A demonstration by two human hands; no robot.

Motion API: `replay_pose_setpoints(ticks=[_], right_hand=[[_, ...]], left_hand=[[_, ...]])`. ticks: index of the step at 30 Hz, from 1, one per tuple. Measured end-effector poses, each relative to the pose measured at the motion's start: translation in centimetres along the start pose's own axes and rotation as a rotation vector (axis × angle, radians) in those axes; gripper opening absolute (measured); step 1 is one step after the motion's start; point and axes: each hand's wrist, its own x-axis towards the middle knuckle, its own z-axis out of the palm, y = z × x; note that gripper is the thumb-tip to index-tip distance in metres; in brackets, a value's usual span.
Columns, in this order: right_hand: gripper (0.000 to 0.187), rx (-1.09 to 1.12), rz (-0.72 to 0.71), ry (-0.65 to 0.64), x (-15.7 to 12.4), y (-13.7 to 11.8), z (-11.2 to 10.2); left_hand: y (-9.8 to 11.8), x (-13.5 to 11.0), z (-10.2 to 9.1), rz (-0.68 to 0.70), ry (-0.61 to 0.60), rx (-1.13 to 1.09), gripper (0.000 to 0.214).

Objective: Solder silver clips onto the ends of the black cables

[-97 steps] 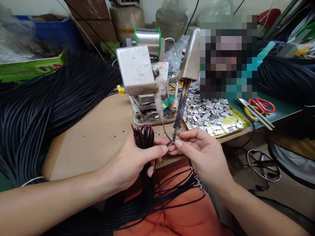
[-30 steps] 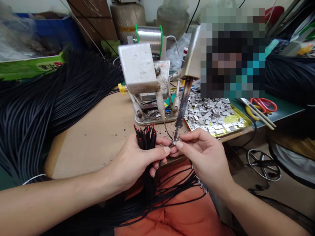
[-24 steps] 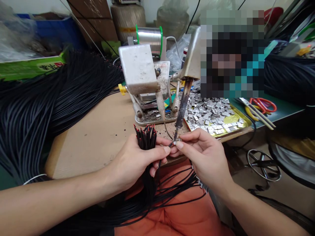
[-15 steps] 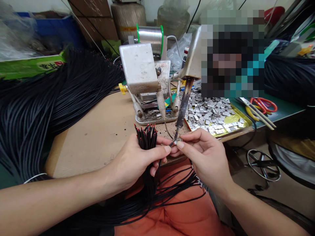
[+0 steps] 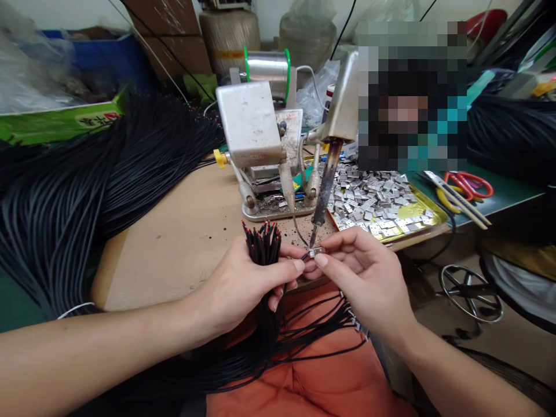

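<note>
My left hand point(image 5: 243, 284) is closed around a bundle of black wires with red tips point(image 5: 263, 243), and its thumb and forefinger pinch one wire end toward the middle. My right hand point(image 5: 365, 275) pinches a small metal piece point(image 5: 317, 251) right against that wire end. Both meet under the tip of a fixed soldering iron point(image 5: 324, 194), which slants down from a metal stand point(image 5: 252, 124). A thin solder wire point(image 5: 297, 229) curves down to the same spot. More black wires point(image 5: 304, 330) trail over my orange lap.
A yellow tray point(image 5: 428, 205) heaped with small metal pieces lies right of the iron. Scissors point(image 5: 467, 185) lie on a green mat beyond it. A big heap of black cables point(image 5: 78, 185) covers the bench's left side. A solder spool point(image 5: 267, 66) sits behind the stand. Another person sits opposite.
Both hands stay pinched at the iron tip throughout. The view has shifted slightly, so hands and iron sit a little further right; nothing was let go.
</note>
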Motion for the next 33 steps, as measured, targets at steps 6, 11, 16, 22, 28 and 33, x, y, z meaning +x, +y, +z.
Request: replay_pose_setpoints(ticks=[6,11,16,22,28,33], right_hand=[[0.013,-0.323,-0.013,-0.224,0.5,-2.6,-4.1],[0.012,-0.761,-0.071,-0.423,0.8,-5.6,-7.3],[0.016,-0.503,-0.173,-0.294,-0.7,-3.9,-2.8],[0.006,-0.391,-0.221,-0.197,-1.2,-2.5,-1.1],[0.014,-0.301,0.038,-0.2,-0.4,-2.7,-2.4],[0.019,-0.251,0.052,-0.194,-0.3,-2.1,-1.9]], left_hand=[[0.3,-0.4,0.4,-0.019,-0.066,0.057,0.032],[0.5,-0.9,0.5,-0.033,-0.128,0.084,0.026],[0.4,-1.2,0.8,0.054,-0.321,0.226,0.016],[0.1,-1.3,1.0,0.041,-0.32,0.196,0.022],[0.5,-1.5,0.8,0.086,-0.141,0.207,0.023],[0.6,-1.4,0.8,0.107,-0.076,0.252,0.02]])
